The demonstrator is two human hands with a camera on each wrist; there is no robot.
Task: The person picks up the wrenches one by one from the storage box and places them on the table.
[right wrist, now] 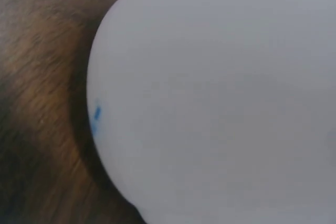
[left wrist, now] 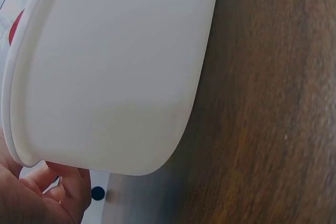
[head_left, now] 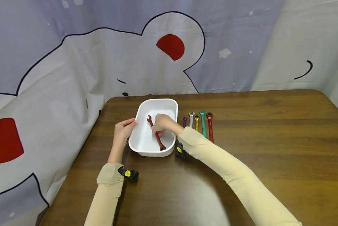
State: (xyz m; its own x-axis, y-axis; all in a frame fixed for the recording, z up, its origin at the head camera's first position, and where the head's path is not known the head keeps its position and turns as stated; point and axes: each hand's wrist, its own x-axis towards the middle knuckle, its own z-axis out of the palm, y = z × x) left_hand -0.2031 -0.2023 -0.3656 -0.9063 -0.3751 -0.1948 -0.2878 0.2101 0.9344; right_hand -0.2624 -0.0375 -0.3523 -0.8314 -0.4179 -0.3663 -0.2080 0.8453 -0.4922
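Note:
A white plastic tub (head_left: 141, 139) stands on the table, its side filling much of both wrist views. My left hand (head_left: 121, 133) grips the tub's left rim, thumb over the edge; in the left wrist view its curled fingers (left wrist: 73, 187) show beside the tub's end. Inside the tub, my right hand (head_left: 162, 122) pinches a red wrench (head_left: 160, 142) around its middle. The wrench lies slantwise, its open-end jaw toward the far left and its other head near the front wall. The tub's wall hides the right hand from the right wrist view.
Right of the tub, a row of wrenches lies on the wooden table (head_left: 270, 141): purple (head_left: 185, 120), silver (head_left: 191, 118), yellow (head_left: 196, 121), green (head_left: 203, 124) and a longer red ratchet wrench (head_left: 210, 125). The right forearm partly covers them. A patterned curtain (head_left: 228, 31) hangs behind.

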